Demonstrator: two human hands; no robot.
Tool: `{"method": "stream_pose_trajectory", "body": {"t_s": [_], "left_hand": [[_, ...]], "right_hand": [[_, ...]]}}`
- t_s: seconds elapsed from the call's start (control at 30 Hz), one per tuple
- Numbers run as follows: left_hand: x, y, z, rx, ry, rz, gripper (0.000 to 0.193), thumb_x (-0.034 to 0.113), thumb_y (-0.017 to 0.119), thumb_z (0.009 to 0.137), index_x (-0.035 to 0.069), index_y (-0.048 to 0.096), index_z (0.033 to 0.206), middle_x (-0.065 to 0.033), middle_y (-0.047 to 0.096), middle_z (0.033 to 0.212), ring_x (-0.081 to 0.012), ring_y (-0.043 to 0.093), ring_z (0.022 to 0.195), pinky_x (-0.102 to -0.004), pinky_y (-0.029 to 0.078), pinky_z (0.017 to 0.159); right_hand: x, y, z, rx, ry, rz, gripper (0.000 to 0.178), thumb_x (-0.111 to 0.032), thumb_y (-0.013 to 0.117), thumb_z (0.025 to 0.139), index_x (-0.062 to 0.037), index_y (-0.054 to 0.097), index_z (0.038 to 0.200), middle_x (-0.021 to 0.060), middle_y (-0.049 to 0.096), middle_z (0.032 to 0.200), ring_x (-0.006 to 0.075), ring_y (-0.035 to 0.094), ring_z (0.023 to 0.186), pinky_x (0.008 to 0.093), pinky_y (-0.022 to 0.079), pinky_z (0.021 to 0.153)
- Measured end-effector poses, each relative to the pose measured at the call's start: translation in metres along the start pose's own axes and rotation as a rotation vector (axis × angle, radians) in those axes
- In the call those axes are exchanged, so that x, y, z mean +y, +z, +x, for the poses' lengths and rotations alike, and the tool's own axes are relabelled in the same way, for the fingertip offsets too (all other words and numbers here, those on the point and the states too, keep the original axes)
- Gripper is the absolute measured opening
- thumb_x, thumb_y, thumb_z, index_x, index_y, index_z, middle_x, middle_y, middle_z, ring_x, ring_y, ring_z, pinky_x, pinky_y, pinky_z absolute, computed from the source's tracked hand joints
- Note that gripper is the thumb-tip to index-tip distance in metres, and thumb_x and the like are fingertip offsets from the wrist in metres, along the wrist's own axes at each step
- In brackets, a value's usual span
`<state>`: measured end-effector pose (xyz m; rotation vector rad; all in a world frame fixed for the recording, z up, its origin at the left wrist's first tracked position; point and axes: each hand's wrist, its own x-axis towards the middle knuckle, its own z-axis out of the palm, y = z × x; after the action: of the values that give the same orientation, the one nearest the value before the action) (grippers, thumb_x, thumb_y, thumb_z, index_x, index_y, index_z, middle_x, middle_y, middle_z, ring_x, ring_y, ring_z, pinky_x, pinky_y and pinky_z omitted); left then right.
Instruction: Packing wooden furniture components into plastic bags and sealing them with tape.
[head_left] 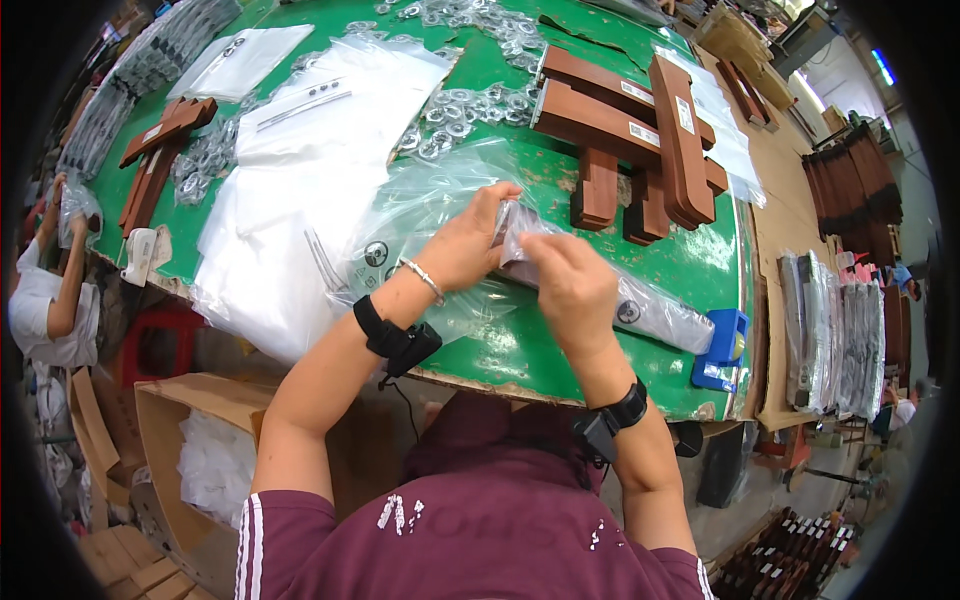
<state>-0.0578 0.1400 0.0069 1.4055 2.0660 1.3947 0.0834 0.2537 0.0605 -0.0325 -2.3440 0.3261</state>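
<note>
A long dark-brown bar in a clear plastic bag (655, 312) lies slantwise across the near part of the green table. My left hand (468, 245) is closed around its far left end, thumb and fingers on the bunched plastic. My right hand (578, 288) is closed beside it, pinching the plastic at that same end. What lies between the right fingertips is partly hidden. The bag's near right end reaches a blue tape dispenser (722, 350). Under and beside my left hand spread loose clear plastic bags (400, 215).
Reddish-brown wooden bars (625, 140) are stacked crosswise at the far right. White plastic sheets (310, 160) cover the left of the table (490, 365). Small bagged metal parts (450, 115) lie behind. A cardboard box (165, 460) stands below. At far left another person (55, 290) handles a bag.
</note>
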Motion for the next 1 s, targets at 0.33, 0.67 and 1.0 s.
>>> {"method": "stream_pose_trajectory", "body": {"t_s": [0.33, 0.67, 1.0], "left_hand": [[-0.005, 0.009, 0.012, -0.186, 0.016, 0.016, 0.045, 0.014, 0.067, 0.086, 0.019, 0.059, 0.131, -0.0190, 0.047, 0.129, -0.0361, 0.044, 0.126, -0.0409, 0.038, 0.107], [0.040, -0.012, -0.004, -0.374, 0.426, 0.453, 0.050, 0.006, 0.065, 0.082, 0.012, 0.058, 0.131, -0.0151, 0.036, 0.152, -0.0405, 0.022, 0.145, -0.0446, 0.029, 0.116], [0.030, -0.001, -0.016, -0.057, 0.622, 0.629, 0.025, 0.003, 0.061, 0.079, 0.008, 0.065, 0.103, -0.0063, 0.062, 0.127, -0.0314, 0.057, 0.122, -0.0368, 0.056, 0.089]], "right_hand": [[0.000, 0.002, -0.050, -0.133, -0.171, -0.243, 0.038, -0.002, 0.063, 0.075, -0.0052, 0.067, 0.113, 0.0095, 0.067, 0.112, 0.0202, 0.065, 0.084, 0.0327, 0.053, 0.069], [0.008, 0.001, -0.049, -0.177, -0.069, -0.153, 0.039, -0.010, 0.062, 0.079, -0.0047, 0.064, 0.117, 0.0081, 0.065, 0.110, 0.0218, 0.063, 0.099, 0.0306, 0.049, 0.081], [0.033, -0.045, -0.083, -0.080, 0.145, -0.246, 0.039, -0.007, 0.065, 0.079, -0.0104, 0.062, 0.118, 0.0072, 0.057, 0.121, 0.0270, 0.054, 0.113, 0.0424, 0.039, 0.097]]}}
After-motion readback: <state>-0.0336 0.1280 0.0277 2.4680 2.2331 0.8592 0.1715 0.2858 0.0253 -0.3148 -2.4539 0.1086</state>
